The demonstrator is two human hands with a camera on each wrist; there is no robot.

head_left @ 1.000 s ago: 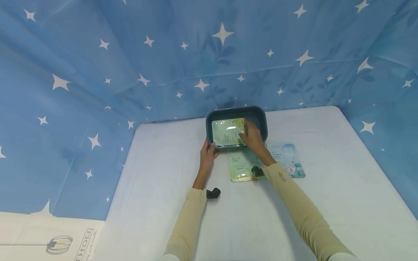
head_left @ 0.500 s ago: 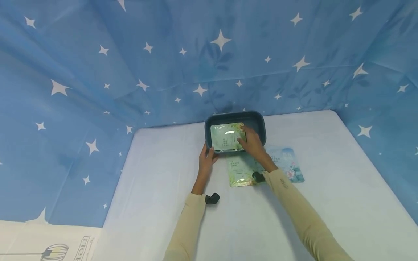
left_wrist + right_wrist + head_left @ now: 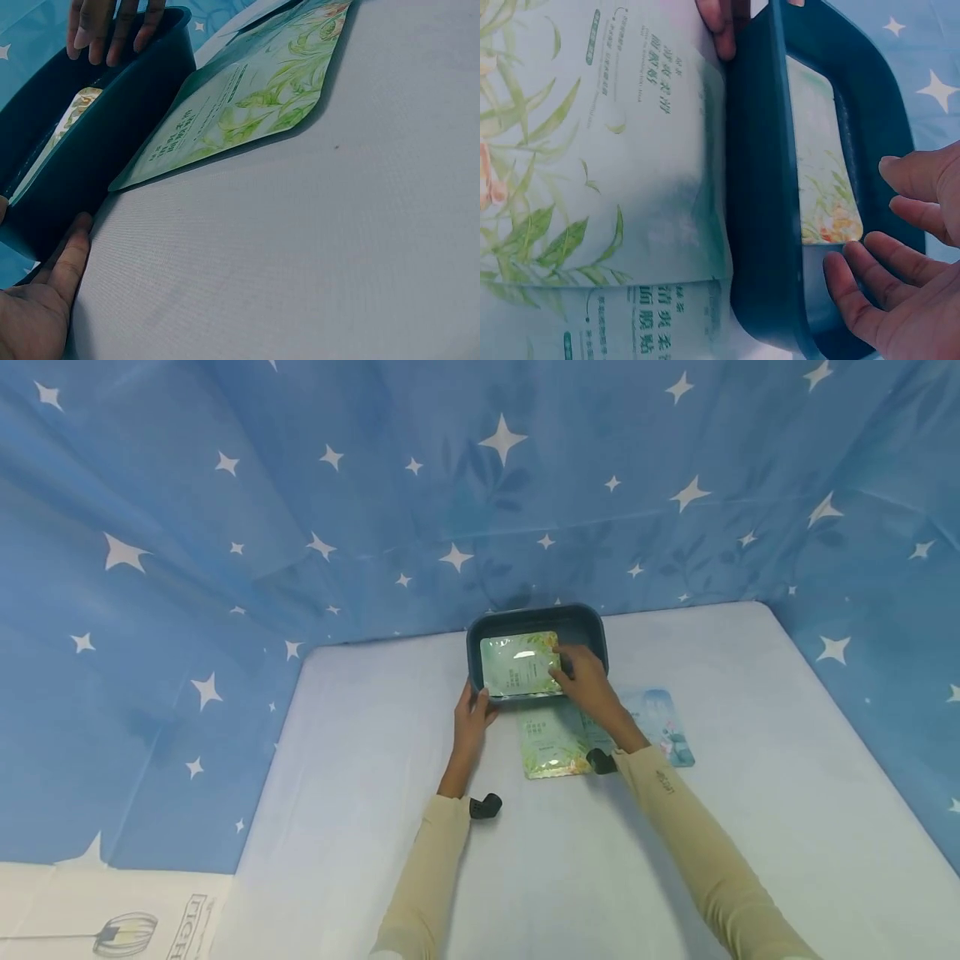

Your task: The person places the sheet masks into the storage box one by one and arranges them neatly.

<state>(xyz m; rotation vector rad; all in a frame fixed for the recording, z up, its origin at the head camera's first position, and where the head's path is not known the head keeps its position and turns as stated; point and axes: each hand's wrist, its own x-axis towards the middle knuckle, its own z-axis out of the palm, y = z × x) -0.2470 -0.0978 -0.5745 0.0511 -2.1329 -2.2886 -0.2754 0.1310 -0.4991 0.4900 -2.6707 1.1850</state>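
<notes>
A dark teal plastic bin (image 3: pixel 475 652) stands at the table's back edge. Inside it, toward the left, lies a light green sheet mask packet (image 3: pixel 517 664) with leaf print. My left hand (image 3: pixel 472 722) grips the bin's near left corner, thumb at the rim and fingers along the outer wall (image 3: pixel 64 262). Over the bin's right part is my right hand (image 3: pixel 588 681), its fingers spread beside the packet's right end and holding nothing in the right wrist view. On the table before the bin, another green mask packet (image 3: pixel 553 747) overlaps other packets, partly under my right forearm.
A blue lotus-print packet (image 3: pixel 663 727) lies at the right of the overlapping ones. The white-covered table (image 3: pixel 360 760) is backed by blue star-print curtains (image 3: pixel 360 493). Black wrist-camera mounts (image 3: pixel 486 807) stick out from both sleeves.
My right hand has let go of the green packet in the bin and drawn slightly to the right. The left hand keeps its grip on the corner.
</notes>
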